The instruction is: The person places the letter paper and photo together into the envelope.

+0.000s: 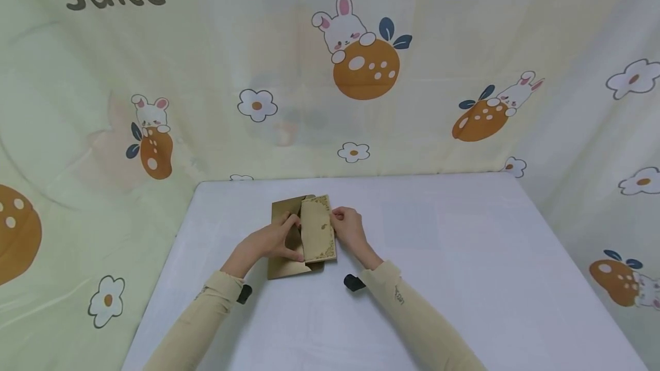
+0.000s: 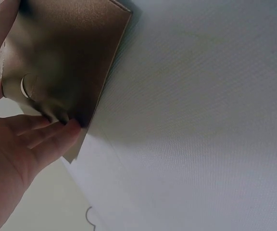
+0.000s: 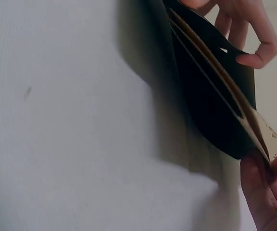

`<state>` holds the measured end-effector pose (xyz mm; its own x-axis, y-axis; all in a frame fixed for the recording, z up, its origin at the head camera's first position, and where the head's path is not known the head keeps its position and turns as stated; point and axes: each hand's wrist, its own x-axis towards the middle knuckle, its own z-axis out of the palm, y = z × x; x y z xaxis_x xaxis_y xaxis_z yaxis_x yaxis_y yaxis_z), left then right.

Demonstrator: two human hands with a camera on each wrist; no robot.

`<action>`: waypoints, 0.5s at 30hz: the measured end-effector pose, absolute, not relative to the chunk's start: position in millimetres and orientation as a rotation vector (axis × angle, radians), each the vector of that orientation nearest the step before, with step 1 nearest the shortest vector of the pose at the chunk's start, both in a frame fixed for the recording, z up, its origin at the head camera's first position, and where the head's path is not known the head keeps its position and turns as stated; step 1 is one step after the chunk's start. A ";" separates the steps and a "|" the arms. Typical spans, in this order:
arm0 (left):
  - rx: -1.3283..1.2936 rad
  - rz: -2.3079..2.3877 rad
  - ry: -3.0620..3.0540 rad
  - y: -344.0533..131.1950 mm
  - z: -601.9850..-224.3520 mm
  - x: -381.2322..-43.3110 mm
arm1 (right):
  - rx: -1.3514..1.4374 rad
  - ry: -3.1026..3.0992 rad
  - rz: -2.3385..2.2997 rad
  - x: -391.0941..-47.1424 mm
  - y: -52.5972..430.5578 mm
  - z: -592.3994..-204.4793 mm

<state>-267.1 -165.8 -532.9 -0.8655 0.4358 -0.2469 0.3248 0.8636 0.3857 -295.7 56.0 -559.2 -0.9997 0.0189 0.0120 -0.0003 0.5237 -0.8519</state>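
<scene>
A gold paper envelope (image 1: 283,208) lies at the left of the table's middle, its mouth facing right. Out of that mouth sticks a cream card (image 1: 315,228) with brown ornament printed at its corners; the card's left part is hidden in the envelope. My left hand (image 1: 268,240) grips the envelope, thumb near the mouth's lower end. In the left wrist view its fingers bear on the gold panel (image 2: 81,29), close to a curved slit. My right hand (image 1: 350,228) pinches the card's right edge. The right wrist view shows the envelope spread apart around the card (image 3: 274,137).
A white table (image 1: 454,256) extends on both sides of the hands. Behind it hangs a pale curtain (image 1: 206,130) printed with rabbits, oranges and flowers. A black wrist-worn device (image 1: 353,283) sticks out beside the right cuff, another (image 1: 244,293) beside the left.
</scene>
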 end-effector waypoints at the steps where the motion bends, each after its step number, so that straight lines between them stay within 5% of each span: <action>1: 0.568 0.479 2.709 -165.6 -532.9 -267.1 | -0.015 -2.726 1.523 -295.5 54.8 -559.9; 15: 0.564 0.458 2.730 -164.2 -534.5 -267.1 | 0.101 -2.689 1.585 -288.4 29.6 -562.8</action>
